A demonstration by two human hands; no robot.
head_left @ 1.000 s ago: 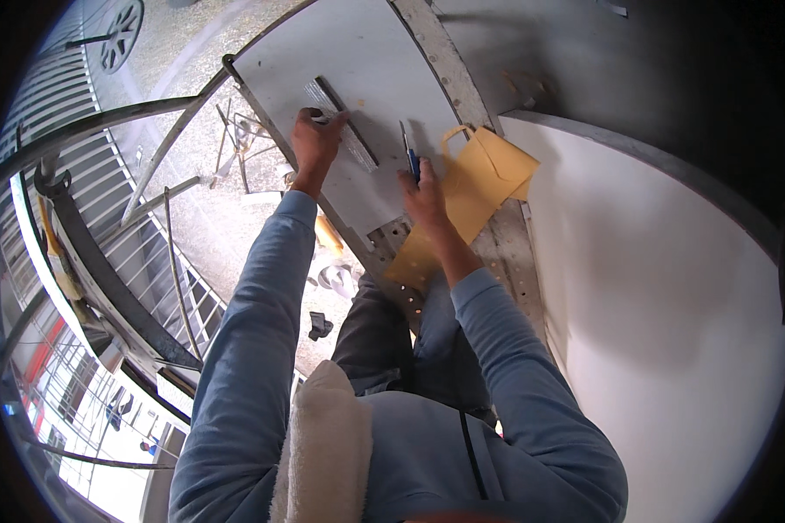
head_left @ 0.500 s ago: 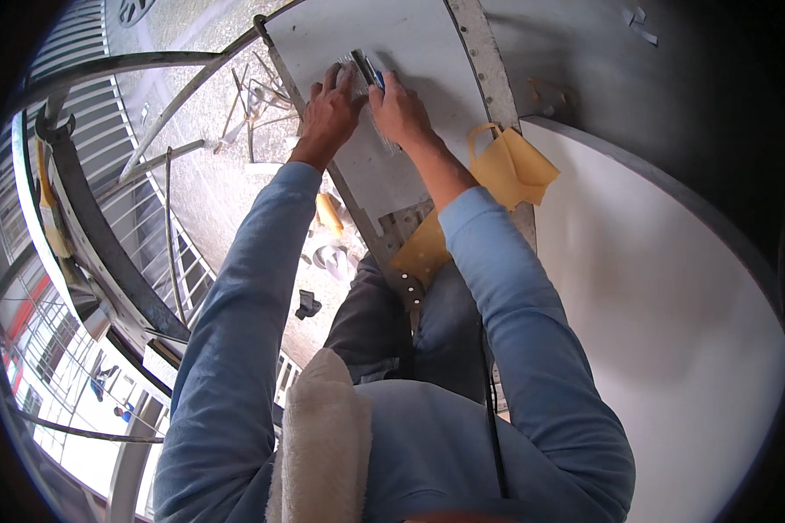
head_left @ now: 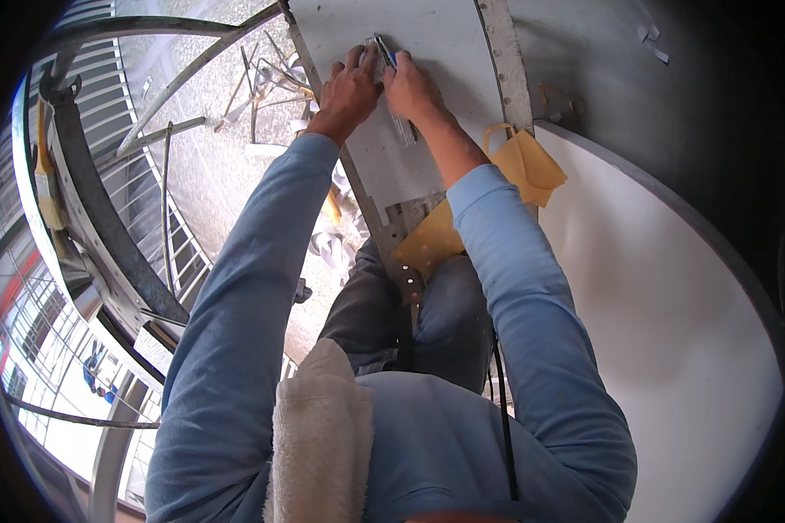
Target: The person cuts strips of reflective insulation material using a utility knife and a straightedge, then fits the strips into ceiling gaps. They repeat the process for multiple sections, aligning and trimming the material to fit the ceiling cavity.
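On a white sheet (head_left: 384, 174) lying over a metal plank, a clear ruler (head_left: 404, 131) runs beneath my hands. My left hand (head_left: 349, 94) presses on the ruler with its fingers spread, gripping nothing. Just to its right, my right hand (head_left: 415, 89) is closed around a slim tool with a blue body and a metal front, apparently a utility knife (head_left: 385, 50). Its tip lies along the ruler, beyond my fingertips. My right hand hides most of the handle.
A yellow pouch (head_left: 532, 167) hangs by the plank's right edge, near a yellow sheet (head_left: 429, 244) at my knees. To the left are a curved metal frame (head_left: 105, 200) holding a wrench (head_left: 57, 85) and a brush (head_left: 48, 196). Scraps (head_left: 327, 248) litter the floor. A white curved panel (head_left: 645, 296) stands right.
The view has shifted a little, so the plank and hands sit farther right and up. Both hands keep their hold at the ruler, with the blue tool still in my right hand.
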